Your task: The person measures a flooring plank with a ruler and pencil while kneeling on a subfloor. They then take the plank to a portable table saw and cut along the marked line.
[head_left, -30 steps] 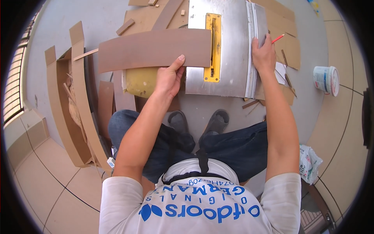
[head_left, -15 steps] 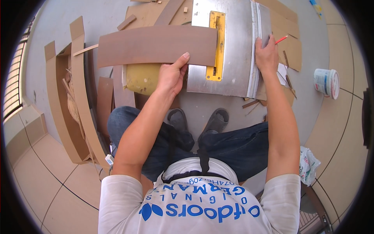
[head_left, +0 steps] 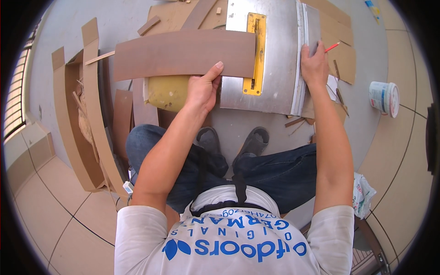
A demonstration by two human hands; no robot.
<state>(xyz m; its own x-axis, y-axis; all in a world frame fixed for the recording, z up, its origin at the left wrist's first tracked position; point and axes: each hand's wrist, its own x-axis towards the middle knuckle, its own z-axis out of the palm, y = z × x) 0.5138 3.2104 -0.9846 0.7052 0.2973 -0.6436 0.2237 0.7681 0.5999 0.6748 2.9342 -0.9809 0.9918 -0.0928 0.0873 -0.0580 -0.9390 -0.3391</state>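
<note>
A brown plank [head_left: 169, 54] lies across the left part of a metal saw table [head_left: 280, 59], its right end over the yellow slotted insert plate [head_left: 253, 85]. My left hand [head_left: 205, 87] grips the plank's near edge, thumb on top and fingers underneath. The plank's left end juts out past the table. On the table's right side runs a metal fence rail [head_left: 301, 68], and my right hand [head_left: 315, 64] is closed over it. A red pencil [head_left: 332, 47] sticks out from between that hand's fingers. No blade can be made out in the slot.
A long open cardboard box [head_left: 94, 114] with scraps stands at the left. Beneath the plank is a yellowish body [head_left: 168, 93]. Brown offcuts [head_left: 149, 26] lie on cardboard [head_left: 337, 32] around the saw. To the right are a white bucket [head_left: 384, 98] and a plastic bag [head_left: 363, 195].
The plank's left end has dipped very slightly toward me. Both hands keep their grips in almost the same places.
</note>
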